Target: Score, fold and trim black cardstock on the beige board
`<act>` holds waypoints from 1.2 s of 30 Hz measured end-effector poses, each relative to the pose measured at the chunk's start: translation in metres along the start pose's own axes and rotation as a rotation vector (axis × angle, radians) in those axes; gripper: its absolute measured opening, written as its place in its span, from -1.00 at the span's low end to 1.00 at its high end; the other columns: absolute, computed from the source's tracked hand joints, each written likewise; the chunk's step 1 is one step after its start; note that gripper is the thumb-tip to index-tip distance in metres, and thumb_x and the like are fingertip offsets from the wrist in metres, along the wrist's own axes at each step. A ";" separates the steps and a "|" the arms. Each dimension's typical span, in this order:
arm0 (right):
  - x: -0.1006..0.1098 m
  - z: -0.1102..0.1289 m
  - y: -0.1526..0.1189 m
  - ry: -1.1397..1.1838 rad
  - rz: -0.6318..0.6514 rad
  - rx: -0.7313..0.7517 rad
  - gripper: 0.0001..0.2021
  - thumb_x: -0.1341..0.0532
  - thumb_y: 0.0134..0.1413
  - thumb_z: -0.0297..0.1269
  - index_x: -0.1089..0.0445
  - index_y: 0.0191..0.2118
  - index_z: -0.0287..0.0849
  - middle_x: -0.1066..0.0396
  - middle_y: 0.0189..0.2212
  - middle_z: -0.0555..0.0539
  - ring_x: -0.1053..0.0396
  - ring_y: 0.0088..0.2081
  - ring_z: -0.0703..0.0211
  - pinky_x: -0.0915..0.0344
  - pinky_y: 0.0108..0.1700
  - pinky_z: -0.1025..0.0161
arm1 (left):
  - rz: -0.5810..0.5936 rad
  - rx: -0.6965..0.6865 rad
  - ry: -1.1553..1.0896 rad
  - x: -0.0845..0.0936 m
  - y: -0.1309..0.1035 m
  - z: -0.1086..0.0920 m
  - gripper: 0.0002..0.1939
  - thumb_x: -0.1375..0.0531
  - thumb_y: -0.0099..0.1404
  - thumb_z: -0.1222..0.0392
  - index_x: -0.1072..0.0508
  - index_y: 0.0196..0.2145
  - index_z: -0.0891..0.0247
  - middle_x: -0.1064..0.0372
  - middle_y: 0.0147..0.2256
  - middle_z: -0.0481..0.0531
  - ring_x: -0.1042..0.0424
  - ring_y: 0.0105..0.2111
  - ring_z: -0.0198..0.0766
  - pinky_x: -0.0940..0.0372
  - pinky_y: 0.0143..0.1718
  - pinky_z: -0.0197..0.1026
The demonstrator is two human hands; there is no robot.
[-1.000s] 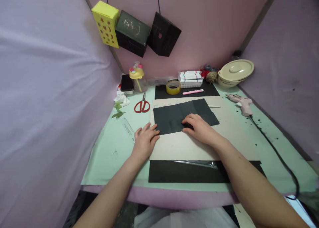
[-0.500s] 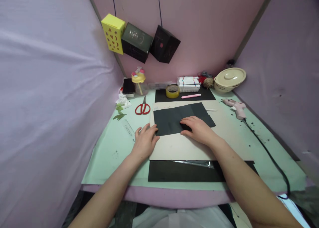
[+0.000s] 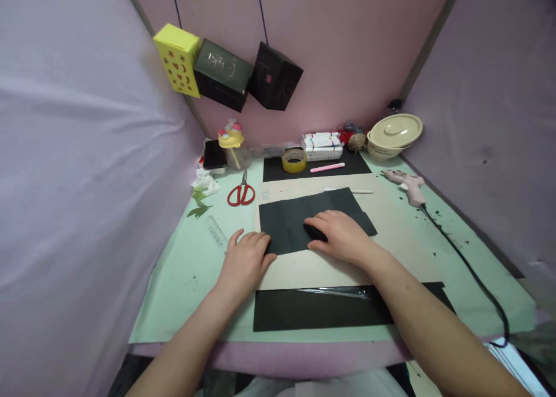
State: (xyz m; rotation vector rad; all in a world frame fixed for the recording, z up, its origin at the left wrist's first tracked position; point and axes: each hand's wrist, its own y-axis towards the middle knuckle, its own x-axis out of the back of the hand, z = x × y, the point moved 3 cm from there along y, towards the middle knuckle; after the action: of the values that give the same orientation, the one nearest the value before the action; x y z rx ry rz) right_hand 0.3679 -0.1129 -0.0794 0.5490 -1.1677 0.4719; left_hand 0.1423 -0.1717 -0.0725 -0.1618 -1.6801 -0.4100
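A black card (image 3: 286,226) with faint fold lines lies slightly askew on a pale board (image 3: 299,272). At its left edge my left hand (image 3: 245,261) rests with fingers apart, the fingertips touching the card's corner and the thumb on the board. My right hand (image 3: 343,235) is curled over the card's near edge, fingers on top and thumb below. A very dark patch shows between that thumb and the fingers; I cannot tell whether it is shadow or bent card. Just beyond the card lies a thin white pen (image 3: 358,191).
Red-handled scissors (image 3: 241,194) and a clear ruler (image 3: 218,233) lie left. Behind are a tape roll (image 3: 294,166), a pink pen (image 3: 327,168) and markers (image 3: 322,147). At right sit a glue gun (image 3: 410,187) and cream bowl (image 3: 386,149). Boxes (image 3: 223,76) hang above.
The black card has slid toward me on the board with both hands, uncovering more of the white pen. The whole view has also shifted a little.
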 end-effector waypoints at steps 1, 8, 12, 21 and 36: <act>0.000 0.002 0.000 -0.010 0.009 0.008 -0.52 -0.31 0.04 -0.07 -0.37 0.08 -0.10 -0.46 -0.11 -0.14 -0.37 -0.07 -0.06 -0.26 -0.03 0.01 | -0.012 -0.008 0.004 0.000 -0.004 0.000 -0.81 -0.13 0.34 0.18 -0.42 -0.10 0.19 -0.48 -0.09 0.09 -0.43 -0.03 -0.06 -0.01 0.19 0.14; -0.001 0.017 0.001 -0.033 0.010 0.056 -0.54 -0.29 0.06 -0.03 -0.38 0.06 -0.10 -0.46 -0.09 -0.16 -0.35 -0.06 -0.07 -0.24 -0.05 0.03 | -0.130 -0.120 0.023 0.001 -0.010 0.007 -0.80 -0.07 0.40 0.15 -0.44 -0.11 0.21 -0.54 -0.17 0.07 -0.45 -0.05 -0.07 -0.03 0.18 0.13; -0.003 0.021 0.003 -0.087 -0.044 0.117 -0.77 -0.08 0.30 -0.26 -0.49 -0.15 -0.13 -0.50 -0.20 -0.14 -0.37 -0.14 0.04 -0.21 -0.07 0.10 | -0.233 -0.199 -0.046 0.007 -0.002 0.010 -0.81 -0.04 0.42 0.24 -0.46 -0.21 0.22 -0.56 -0.28 0.00 -0.51 -0.15 -0.16 -0.11 0.16 0.08; 0.018 0.020 -0.003 -0.063 -0.360 0.078 -0.79 -0.09 0.30 -0.25 -0.46 -0.13 -0.12 -0.54 -0.20 -0.06 -0.43 -0.17 0.12 0.00 0.25 -0.04 | -0.545 -0.289 -0.187 0.023 0.014 0.000 -0.88 -0.18 0.34 0.34 -0.48 -0.19 0.22 -0.56 -0.29 -0.02 -0.54 -0.24 -0.28 -0.35 -0.04 -0.16; 0.031 0.034 -0.009 -0.073 -0.696 0.203 -0.91 -0.19 0.18 -0.45 -0.37 -0.27 -0.10 -0.52 -0.38 0.06 -0.40 -0.30 0.24 -0.18 0.15 0.02 | -0.647 -0.339 -0.388 0.020 0.032 -0.027 -0.80 -0.22 0.26 0.45 -0.47 -0.19 0.24 -0.56 -0.27 0.03 -0.52 -0.20 -0.22 -0.38 -0.08 -0.10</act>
State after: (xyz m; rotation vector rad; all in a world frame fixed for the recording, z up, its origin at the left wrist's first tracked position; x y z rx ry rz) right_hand 0.3585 -0.1394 -0.0416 1.1022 -0.9246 -0.0325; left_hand 0.1753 -0.1547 -0.0446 0.0679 -2.0144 -1.2143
